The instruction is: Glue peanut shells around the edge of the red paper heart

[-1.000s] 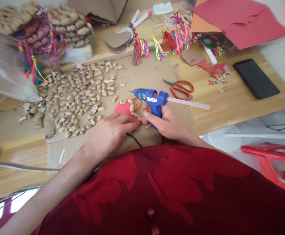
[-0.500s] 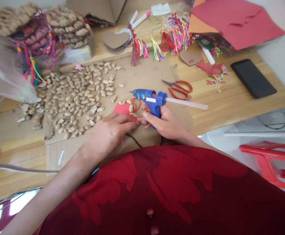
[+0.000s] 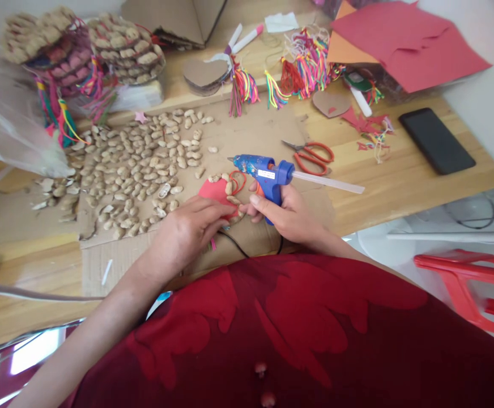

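Observation:
In the head view my right hand [image 3: 287,212] grips a blue hot glue gun [image 3: 268,171], its nozzle pointing left. A clear glue stick [image 3: 329,181] sticks out of the back of the gun. My left hand [image 3: 194,226] lies over the lower left of a red piece [image 3: 213,191], fingers together at its edge; the fingertips are partly hidden. Several peanuts [image 3: 229,187] line the right side of that piece, beside a red cord loop [image 3: 239,180]. My right fingertips come close to the lower peanuts.
Loose peanuts [image 3: 132,153] cover the cardboard [image 3: 247,127] to the left. Orange-handled scissors [image 3: 312,156], a phone [image 3: 438,140] and cardboard hearts [image 3: 204,73] lie around. Behind are tassels [image 3: 309,62], red sheets [image 3: 408,45] and peanut-covered pieces [image 3: 126,45]. A black cable [image 3: 235,245] runs near my waist.
The view has shifted slightly, moving the scene a little. My left hand has shifted slightly at the red piece; the glue gun stays in my right hand.

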Available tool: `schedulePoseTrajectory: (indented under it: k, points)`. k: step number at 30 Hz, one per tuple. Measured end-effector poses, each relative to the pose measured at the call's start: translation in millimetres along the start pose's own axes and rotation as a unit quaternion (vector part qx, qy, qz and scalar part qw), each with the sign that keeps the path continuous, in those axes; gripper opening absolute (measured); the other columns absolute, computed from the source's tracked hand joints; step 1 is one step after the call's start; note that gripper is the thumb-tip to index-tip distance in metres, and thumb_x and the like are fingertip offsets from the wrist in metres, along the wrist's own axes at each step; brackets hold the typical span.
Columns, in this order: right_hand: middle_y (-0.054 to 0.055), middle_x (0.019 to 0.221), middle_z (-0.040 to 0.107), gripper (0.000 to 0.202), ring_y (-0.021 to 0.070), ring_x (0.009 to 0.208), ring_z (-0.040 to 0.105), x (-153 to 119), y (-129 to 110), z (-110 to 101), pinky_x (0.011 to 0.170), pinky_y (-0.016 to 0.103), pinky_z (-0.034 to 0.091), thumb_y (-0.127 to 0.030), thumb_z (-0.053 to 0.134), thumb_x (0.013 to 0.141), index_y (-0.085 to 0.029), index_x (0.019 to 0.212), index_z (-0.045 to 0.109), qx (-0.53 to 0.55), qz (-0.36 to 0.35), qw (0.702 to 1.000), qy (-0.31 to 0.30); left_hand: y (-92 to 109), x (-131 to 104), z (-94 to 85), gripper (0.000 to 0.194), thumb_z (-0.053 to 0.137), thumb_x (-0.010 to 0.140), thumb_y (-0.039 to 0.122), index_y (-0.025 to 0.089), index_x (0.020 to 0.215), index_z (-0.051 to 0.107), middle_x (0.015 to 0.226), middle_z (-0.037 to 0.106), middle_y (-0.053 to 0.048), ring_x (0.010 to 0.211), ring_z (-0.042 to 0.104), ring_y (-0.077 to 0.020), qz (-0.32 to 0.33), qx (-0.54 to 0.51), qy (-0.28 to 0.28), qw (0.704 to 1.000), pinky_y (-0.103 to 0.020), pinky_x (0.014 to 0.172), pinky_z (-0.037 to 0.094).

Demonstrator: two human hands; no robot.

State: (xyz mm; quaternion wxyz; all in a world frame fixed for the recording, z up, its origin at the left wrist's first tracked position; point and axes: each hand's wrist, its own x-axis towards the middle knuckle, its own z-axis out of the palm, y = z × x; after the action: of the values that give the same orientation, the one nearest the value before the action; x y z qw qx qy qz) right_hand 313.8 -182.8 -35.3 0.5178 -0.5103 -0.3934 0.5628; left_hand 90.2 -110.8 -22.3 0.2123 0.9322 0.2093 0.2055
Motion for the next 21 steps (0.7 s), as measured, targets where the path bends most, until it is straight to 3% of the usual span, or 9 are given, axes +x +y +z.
schedulePoseTrajectory:
  k: [10,21]
  points:
    - [-0.004,0.074,0.069,0.031,0.0217,0.084,0.08,-3,-4,0,0.065,0.031,0.061,-0.047,0.077,0.089,-0.027,0.104,0.058,-0.002,-0.001,1.0,0.008,15,3,10.6,0.01,0.069,0.098,0.026,0.021,0.093,0.076,0.092,0.079,-0.005,0.089,0.073,-0.0221,-0.051,0.038,0.046,0.997,-0.036,0.083,0.056]
    - [-0.002,0.081,0.073,0.025,0.0227,0.089,0.081,-2,5,-1,0.071,0.033,0.065,-0.039,0.074,0.093,-0.025,0.109,0.059,-0.012,-0.006,1.0,0.005,24,11,13.9,0.01,0.072,0.093,0.023,0.022,0.084,0.075,0.086,0.075,-0.004,0.079,0.065,-0.0211,-0.117,0.116,0.011,0.986,-0.035,0.076,0.05]
